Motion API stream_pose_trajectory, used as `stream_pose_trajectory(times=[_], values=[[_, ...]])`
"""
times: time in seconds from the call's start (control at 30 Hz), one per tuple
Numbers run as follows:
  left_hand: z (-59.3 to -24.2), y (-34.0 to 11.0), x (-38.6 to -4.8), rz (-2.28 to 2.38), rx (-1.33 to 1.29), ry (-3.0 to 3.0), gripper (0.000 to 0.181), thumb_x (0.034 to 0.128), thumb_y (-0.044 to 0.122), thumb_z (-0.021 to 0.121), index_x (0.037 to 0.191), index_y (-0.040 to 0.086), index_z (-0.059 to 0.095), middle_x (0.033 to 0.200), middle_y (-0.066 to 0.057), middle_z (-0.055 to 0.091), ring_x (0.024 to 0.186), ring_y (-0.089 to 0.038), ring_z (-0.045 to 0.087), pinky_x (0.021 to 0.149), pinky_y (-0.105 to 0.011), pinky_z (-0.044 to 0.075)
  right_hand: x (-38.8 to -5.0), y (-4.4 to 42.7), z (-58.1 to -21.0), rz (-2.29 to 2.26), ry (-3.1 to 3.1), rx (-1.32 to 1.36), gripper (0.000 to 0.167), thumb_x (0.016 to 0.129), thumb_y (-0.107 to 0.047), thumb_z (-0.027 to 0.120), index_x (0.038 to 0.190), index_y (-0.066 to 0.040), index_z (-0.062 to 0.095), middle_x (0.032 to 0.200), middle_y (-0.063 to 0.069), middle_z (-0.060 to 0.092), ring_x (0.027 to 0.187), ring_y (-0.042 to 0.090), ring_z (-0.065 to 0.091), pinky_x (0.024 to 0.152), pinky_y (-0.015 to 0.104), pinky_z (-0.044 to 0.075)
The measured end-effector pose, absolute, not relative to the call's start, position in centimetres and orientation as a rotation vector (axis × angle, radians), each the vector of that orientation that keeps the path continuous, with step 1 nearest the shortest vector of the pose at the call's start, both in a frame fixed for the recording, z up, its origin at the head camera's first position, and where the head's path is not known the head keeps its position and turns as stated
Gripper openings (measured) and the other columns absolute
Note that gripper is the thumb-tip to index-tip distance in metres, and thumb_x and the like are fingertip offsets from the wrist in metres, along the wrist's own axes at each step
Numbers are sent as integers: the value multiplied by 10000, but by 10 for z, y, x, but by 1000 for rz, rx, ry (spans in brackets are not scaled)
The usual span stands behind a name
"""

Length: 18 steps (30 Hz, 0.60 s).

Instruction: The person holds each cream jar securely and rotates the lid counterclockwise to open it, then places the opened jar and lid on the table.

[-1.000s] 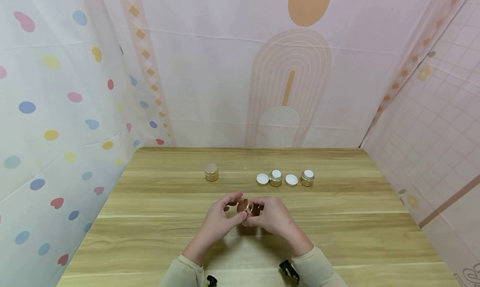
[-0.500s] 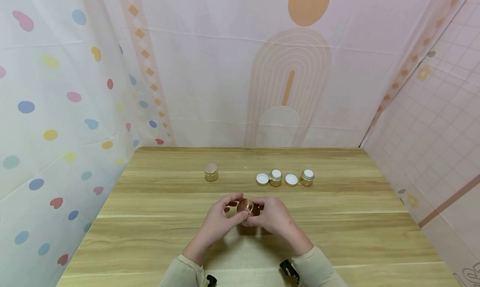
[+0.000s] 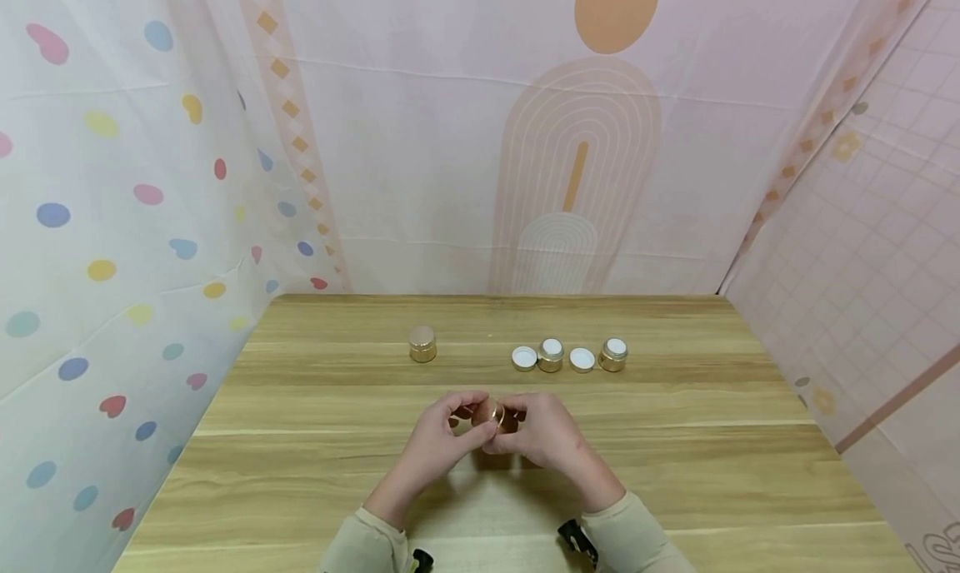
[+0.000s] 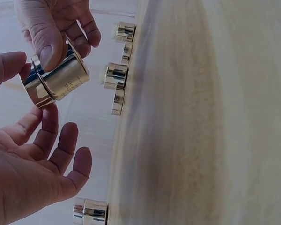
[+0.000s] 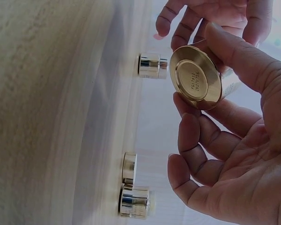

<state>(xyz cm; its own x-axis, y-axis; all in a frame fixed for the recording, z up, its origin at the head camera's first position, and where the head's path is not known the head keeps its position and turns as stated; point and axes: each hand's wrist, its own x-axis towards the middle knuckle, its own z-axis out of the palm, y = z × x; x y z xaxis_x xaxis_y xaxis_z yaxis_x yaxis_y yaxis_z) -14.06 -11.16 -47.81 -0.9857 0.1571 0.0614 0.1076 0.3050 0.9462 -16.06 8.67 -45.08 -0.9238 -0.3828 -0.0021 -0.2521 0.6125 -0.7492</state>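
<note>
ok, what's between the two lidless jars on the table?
A lid, white side up, lies between the left lidless jar and the right lidless jar; head view.

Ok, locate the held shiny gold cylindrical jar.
Head view: the jar is below centre, between the left hand and right hand, above the pale wooden table.

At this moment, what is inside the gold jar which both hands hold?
I cannot see inside the gold jar: the lid covers its mouth. Only the outside shows, with printing on the base.
</note>
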Motion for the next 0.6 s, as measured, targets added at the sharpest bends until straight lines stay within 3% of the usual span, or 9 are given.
stream_pose_trajectory(times=[0.2, 0.33, 0.43, 0.6], values=[[-479, -111, -140, 1804, 181, 2484, 440, 912, 283, 858, 1300, 123, 724, 1174, -38, 729, 1064, -197, 605, 877, -348, 502, -161, 87, -454, -1210, 2674, -543, 248, 768, -272, 965, 927, -213, 785, 861, -82, 737, 801, 81, 612, 689, 218, 517], [-479, -111, -140, 1829, 228, 2490, 537, 925, 258, 845, 1392, 61, 667, 1262, -63, 733, 1163, -237, 636, 998, -470, 528, -162, 87, -455, -1203, 2689, -537, 319, 769, -289, 962, 1040, -187, 828, 907, -69, 769, 811, 85, 620, 700, 220, 521], [-478, -112, -140, 1864, 271, 2478, 575, 933, 220, 832, 1439, 35, 630, 1349, -89, 725, 1284, -288, 635, 1151, -600, 452, -162, 88, -455, -1202, 2696, -528, 416, 768, -312, 961, 1141, -180, 833, 928, -66, 781, 815, 91, 623, 698, 224, 516], [-477, -113, -140, 1891, 302, 2448, 594, 927, 180, 827, 1461, 30, 611, 1411, -112, 710, 1353, -323, 621, 1210, -668, 384, -162, 89, -455, -1198, 2694, -523, 449, 766, -316, 965, 1170, -175, 828, 928, -74, 780, 819, 86, 620, 701, 226, 513]])
